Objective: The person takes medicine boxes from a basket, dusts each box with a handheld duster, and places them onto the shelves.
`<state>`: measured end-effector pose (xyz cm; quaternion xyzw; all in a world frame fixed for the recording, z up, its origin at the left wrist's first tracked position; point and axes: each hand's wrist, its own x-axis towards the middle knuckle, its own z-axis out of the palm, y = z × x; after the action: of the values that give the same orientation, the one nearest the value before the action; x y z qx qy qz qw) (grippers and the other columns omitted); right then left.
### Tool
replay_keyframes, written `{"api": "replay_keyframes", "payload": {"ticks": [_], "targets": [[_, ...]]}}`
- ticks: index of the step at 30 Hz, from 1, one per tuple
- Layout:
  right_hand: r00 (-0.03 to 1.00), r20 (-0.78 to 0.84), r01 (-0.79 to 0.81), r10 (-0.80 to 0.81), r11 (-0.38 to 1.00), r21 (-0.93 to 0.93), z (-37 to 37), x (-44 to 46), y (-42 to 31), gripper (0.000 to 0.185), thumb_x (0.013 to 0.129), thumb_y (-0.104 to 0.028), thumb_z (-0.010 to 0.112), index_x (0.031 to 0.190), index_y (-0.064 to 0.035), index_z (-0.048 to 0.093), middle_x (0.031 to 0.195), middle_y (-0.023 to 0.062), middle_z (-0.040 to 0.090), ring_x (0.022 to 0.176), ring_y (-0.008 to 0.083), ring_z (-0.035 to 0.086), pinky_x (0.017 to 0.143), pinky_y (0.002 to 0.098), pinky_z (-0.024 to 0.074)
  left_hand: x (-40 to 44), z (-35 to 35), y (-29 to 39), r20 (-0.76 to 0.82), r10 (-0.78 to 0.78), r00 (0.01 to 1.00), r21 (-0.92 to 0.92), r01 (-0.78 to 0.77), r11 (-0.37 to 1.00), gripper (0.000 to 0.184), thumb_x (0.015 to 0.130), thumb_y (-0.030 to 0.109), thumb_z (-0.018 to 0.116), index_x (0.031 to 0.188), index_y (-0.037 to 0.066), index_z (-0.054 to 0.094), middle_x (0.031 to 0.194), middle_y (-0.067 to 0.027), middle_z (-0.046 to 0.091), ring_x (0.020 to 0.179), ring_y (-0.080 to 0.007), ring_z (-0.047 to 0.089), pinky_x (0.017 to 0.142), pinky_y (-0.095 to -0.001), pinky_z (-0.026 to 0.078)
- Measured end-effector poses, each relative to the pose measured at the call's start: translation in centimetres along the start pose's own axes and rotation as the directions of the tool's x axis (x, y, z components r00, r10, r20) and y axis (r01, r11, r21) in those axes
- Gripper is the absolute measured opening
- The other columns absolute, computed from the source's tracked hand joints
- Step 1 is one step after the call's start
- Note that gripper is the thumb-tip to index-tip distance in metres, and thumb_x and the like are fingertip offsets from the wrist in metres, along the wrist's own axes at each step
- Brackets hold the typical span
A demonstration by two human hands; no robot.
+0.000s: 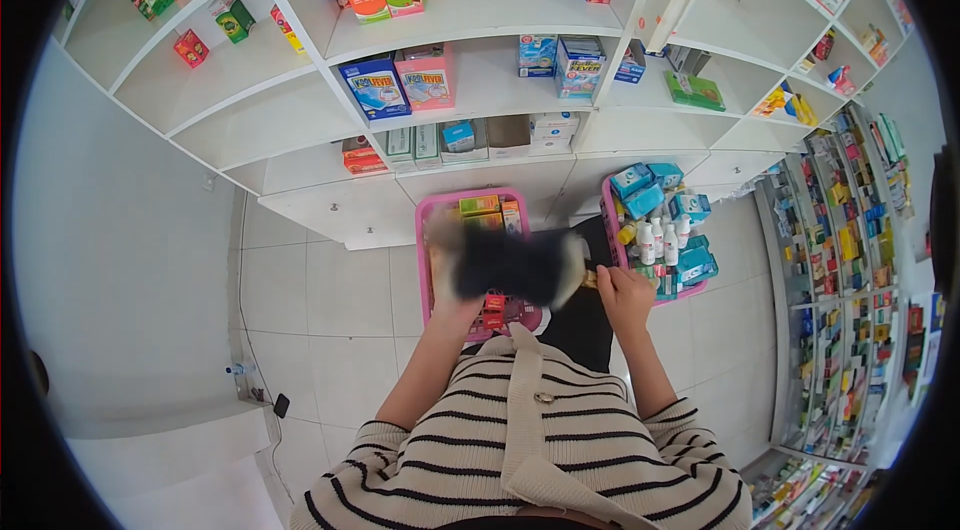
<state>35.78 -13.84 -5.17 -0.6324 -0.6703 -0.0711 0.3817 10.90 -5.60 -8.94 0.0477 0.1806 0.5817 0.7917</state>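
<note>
My right hand (625,296) is closed round the short yellowish-brown handle of a duster (515,262). Its head is dark with pale, fuzzy ends and is smeared by motion. It stretches leftward from my right hand, in front of my body. My left hand (457,312) is at the duster's left end, over a pink basket (423,295). The duster and the blur hide its fingers, so I cannot tell whether it grips anything. Red and orange-green medicine boxes (479,205) show inside the basket.
A second pink basket (690,293) at the right holds blue boxes (640,192) and white bottles (658,241). Ahead stands a white shelf unit (470,25) with medicine boxes and cabinet doors below. A packed product rack (835,280) lines the right. A cable (243,300) runs along the left floor.
</note>
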Motion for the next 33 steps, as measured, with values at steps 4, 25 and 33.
{"api": "replay_keyframes", "payload": {"ticks": [4,25,33], "targets": [[0.997,0.049,-0.063,0.06,0.996,0.069,0.4,0.4,-1.1,0.018,0.078,-0.014,0.07,0.064,-0.0054,0.063,0.057,0.0062,0.056,0.05,0.0256,0.054,0.049,0.0363,0.0395,-0.2,-2.3,0.4,0.083,-0.177,0.981,-0.056,0.182,0.982,0.044,0.097,0.041,0.045,0.129,0.012,0.05,0.119,-0.011,0.058,0.11,-0.0238,0.057,0.096,-0.039,0.046],[0.973,0.139,-0.195,0.183,0.978,0.072,-2.3,4.4,1.1,0.035,0.085,-0.025,0.067,0.058,-0.0037,0.057,0.055,0.011,0.053,0.047,0.0305,0.053,0.045,0.0398,0.0383,-1.1,1.1,1.8,0.469,0.251,0.847,0.882,-0.464,-0.084,0.064,0.076,0.007,0.068,0.134,-0.002,0.041,0.119,-0.0154,0.06,0.108,-0.0267,0.059,0.094,-0.035,0.046],[0.965,0.189,-0.21,0.183,0.969,0.133,-2.9,5.7,0.7,0.036,0.086,-0.027,0.066,0.06,-0.0026,0.06,0.053,0.0123,0.053,0.046,0.0315,0.051,0.044,0.0398,0.0364,-0.9,4.2,2.7,0.61,0.151,0.778,0.762,-0.523,-0.382,0.059,0.067,0.021,0.076,0.116,0.0,0.05,0.101,-0.0195,0.059,0.095,-0.0363,0.059,0.084,-0.0419,0.046]]}}
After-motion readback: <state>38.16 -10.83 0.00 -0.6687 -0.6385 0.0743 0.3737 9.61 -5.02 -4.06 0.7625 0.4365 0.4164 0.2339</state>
